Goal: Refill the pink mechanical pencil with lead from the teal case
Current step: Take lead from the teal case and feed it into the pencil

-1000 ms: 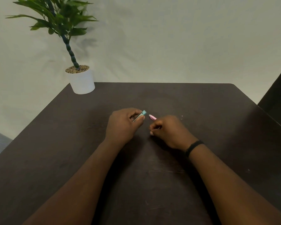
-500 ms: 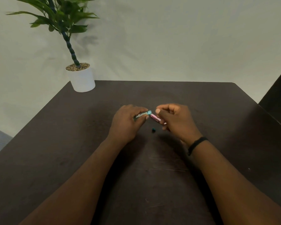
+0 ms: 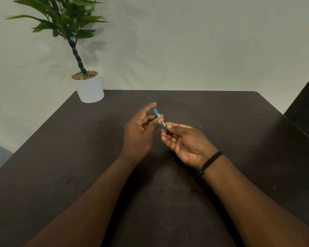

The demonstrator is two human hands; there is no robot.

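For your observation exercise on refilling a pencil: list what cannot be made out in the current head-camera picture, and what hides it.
- Pink mechanical pencil: not visible in the head view; possibly behind the right hand, cannot tell.
- Teal case: its lower end is covered by fingers of the right hand; open or capped, too small to tell.
- Lead: too thin to see.
- Left hand: seen from the back, so its palm is hidden.
- Plant: top cut off by the upper edge.

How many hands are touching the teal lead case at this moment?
2. The left hand pinches the slim teal lead case near its middle; the right hand grips its lower end. The pink pencil is not visible.
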